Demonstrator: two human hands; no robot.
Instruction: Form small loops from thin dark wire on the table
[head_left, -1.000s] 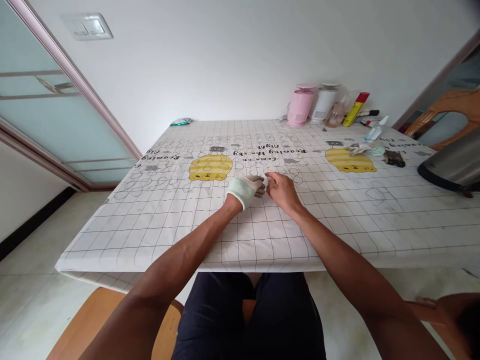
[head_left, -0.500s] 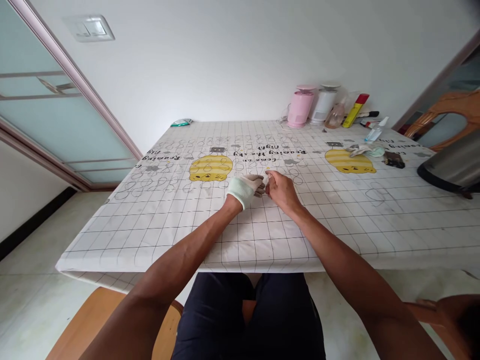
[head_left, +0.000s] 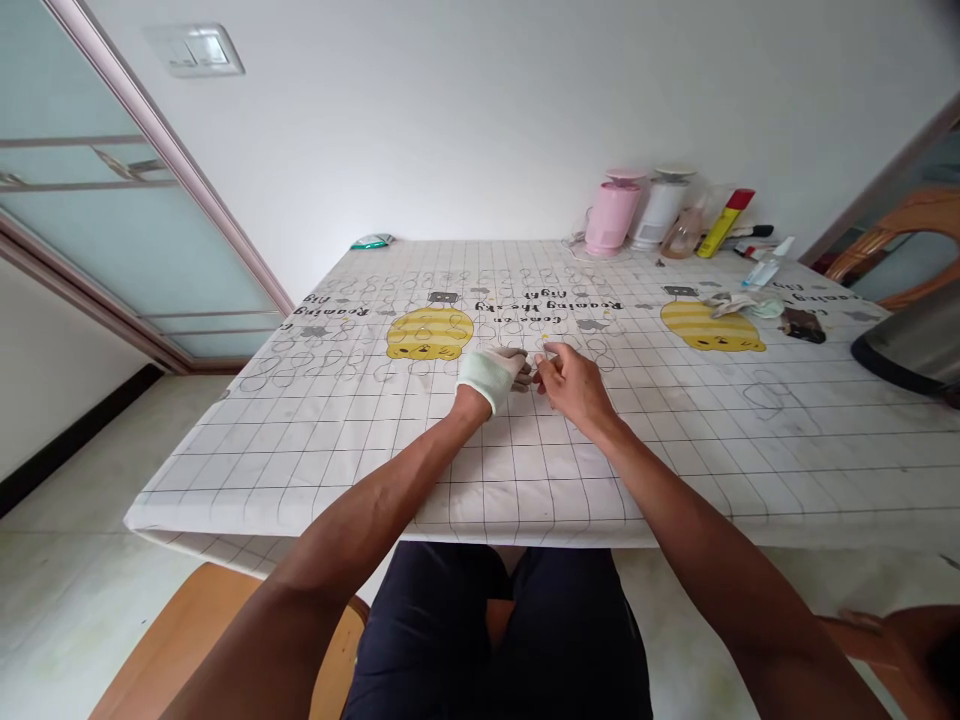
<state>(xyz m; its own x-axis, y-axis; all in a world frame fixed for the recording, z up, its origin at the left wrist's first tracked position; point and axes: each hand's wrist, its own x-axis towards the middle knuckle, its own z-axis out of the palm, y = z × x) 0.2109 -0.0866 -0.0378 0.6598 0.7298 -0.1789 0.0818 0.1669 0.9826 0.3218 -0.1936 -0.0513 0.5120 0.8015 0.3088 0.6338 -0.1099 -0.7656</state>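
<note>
Pale knit glove point(head_left: 480, 380) — curled hands point(head_left: 576, 388), thin round loops point(head_left: 300, 358)

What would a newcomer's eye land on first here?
Probably the two hands close together near the picture's centre: the left hand in a pale glove, the right hand bare. Next come the yellow striped cartoons printed on the gridded tablecloth, one just beyond the left hand, another farther right. At the back right, a pink cylinder and a red-capped yellow can sit near the wall.
</note>
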